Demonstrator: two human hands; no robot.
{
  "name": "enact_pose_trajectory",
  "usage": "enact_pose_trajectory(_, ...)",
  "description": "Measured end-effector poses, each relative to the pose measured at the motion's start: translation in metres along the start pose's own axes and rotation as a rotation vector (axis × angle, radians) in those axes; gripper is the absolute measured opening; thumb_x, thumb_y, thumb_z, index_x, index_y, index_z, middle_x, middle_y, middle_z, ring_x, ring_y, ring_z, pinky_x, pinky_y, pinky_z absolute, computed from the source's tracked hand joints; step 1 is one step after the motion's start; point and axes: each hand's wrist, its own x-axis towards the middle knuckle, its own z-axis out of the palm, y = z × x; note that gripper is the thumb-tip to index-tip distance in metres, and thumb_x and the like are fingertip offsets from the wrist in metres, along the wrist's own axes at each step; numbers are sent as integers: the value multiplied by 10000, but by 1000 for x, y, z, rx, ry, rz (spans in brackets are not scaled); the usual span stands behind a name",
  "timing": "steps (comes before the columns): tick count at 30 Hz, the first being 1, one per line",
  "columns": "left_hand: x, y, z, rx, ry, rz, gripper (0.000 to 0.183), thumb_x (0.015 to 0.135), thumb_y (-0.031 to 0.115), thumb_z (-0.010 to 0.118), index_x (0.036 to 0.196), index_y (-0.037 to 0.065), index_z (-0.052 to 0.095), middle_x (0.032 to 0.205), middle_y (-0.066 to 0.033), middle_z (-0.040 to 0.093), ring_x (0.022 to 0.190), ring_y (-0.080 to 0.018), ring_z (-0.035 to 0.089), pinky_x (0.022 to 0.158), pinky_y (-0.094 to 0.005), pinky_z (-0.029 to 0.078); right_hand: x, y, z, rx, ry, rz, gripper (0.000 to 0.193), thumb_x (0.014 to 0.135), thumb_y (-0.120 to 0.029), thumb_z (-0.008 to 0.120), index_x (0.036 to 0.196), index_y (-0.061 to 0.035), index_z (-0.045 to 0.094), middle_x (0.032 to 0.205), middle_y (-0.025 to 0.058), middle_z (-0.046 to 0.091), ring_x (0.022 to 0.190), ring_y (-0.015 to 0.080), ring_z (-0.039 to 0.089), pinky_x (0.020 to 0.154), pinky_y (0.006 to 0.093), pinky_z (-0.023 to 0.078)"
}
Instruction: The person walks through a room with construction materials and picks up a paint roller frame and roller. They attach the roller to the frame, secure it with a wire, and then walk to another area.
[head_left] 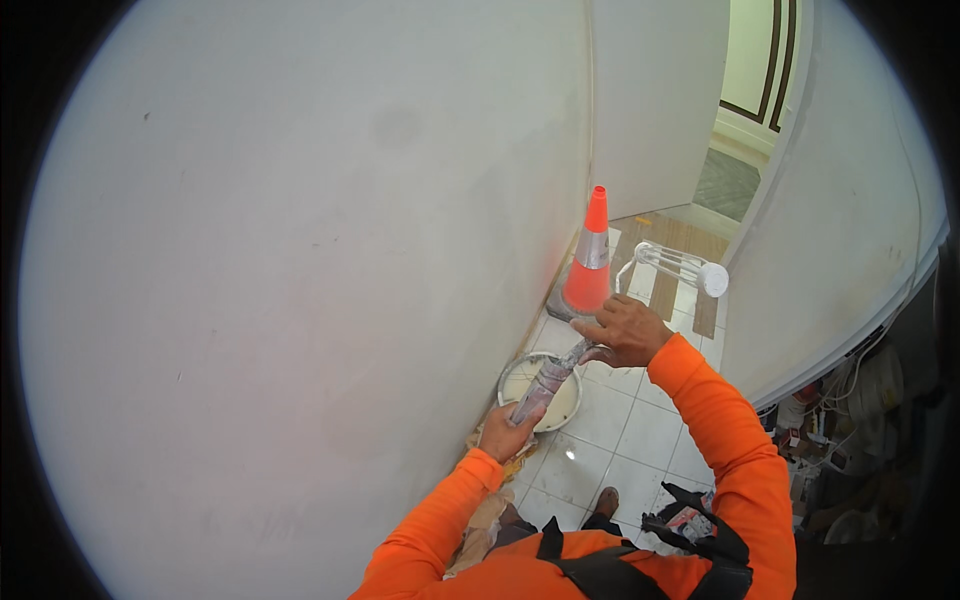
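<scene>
A grey, paint-smeared tubular handle (pixel 541 388) slants between the person's two hands, above the floor and close to the pale wall. Beyond the upper hand juts an open white cage-like roller head (pixel 684 267) with a round white end; the two look to me like parts of one paint roller.

The left hand (pixel 507 432) has its fingers wrapped around the handle's thick lower end. The right hand (pixel 632 332) has bent fingers and thumb closed about the narrow upper end, though I can't tell from here how hard they press.

To manage this well, I'd keep the left grip firm as an anchor and let the right thumb and fingers make any small adjustment. Smears on the handle could make it slippery. I'd also keep the head pointed away from the wall, since it could mark it.

Behind the handle sits a round white bucket (pixel 578 403) with cream-coloured contents. Past that stands an orange traffic cone with a silver band (pixel 586 287), near the smooth pale wall (pixel 330 250). White square tiles (pixel 598 412) run underfoot, and a dark jumble of stored items (pixel 860 420) fills the right side.
</scene>
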Motion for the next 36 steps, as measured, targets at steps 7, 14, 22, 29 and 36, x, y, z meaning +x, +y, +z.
enact_pose_trajectory(7,-10,7,-2,40,19,-15,402,872,416,709,909,16,700,615,-4,568,552,-92,513,525,-285,427,3,0,-2,-8,57,-63,589,775,-554,690,1143,-98,625,745,74,589,770,249,580,734,372,474)
enact_pose_trajectory(14,-16,57,5,185,-23,-9,355,825,252,775,1035,-24,695,849,-39,687,737,-93,587,679,-283,494,17,45,-38,10,-72,-281,567,795,-644,632,867,-84,592,593,41,543,596,250,555,644,372,455)
enact_pose_trajectory(22,-46,99,22,255,-27,88,384,840,300,750,1045,-18,687,884,-101,713,791,-137,635,726,-326,508,29,52,-106,-74,0,-480,603,792,-665,615,886,-70,592,615,40,571,636,253,599,660,359,470)
enact_pose_trajectory(29,-53,120,13,200,18,81,375,871,316,710,1046,-14,680,777,-109,680,708,-164,624,699,-340,513,8,43,-110,81,222,-302,573,730,-584,732,959,-73,614,669,35,548,673,237,549,655,364,459)
enact_pose_trajectory(36,-56,121,5,14,-118,-49,357,934,368,643,925,12,671,656,-14,578,568,-91,528,523,-264,444,3,51,-129,490,127,-96,412,829,-424,728,746,-34,626,652,53,577,692,240,568,661,347,454)
